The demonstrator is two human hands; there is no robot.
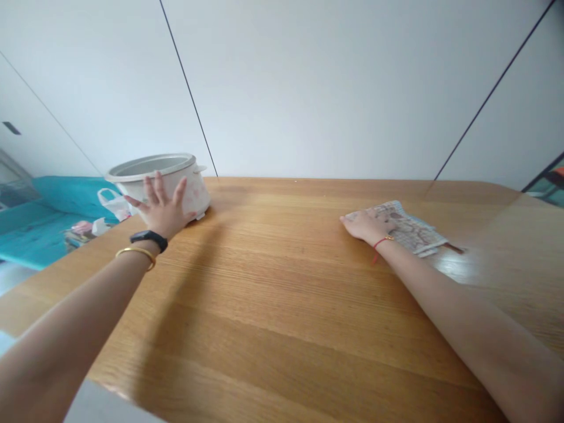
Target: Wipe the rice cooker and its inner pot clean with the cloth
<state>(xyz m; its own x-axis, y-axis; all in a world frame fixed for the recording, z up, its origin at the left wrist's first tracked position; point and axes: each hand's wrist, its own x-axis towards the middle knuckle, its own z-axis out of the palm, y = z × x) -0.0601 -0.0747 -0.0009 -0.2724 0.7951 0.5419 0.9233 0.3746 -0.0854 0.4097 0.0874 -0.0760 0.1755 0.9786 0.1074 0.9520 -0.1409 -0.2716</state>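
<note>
My left hand (165,205), fingers spread, is up against the outside wall of a white cooking pot (196,191) with a faint pink pattern. Whether it presses on the pot or is just in front of it, I cannot tell. The pot stands at the table's left edge, without a lid, and its inside shows grey. On the right, my right hand (368,226) lies flat on a thin patterned cloth (414,232) spread on the wooden table (282,282). Part of the cloth is hidden under the palm and fingers.
White wall panels (308,88) with dark seams rise behind the table's far edge. Left of the table are a turquoise sofa (74,200), a white plastic bag (114,204) and small pink and white items (86,228). A brown strip (453,248) shows by the cloth's right corner.
</note>
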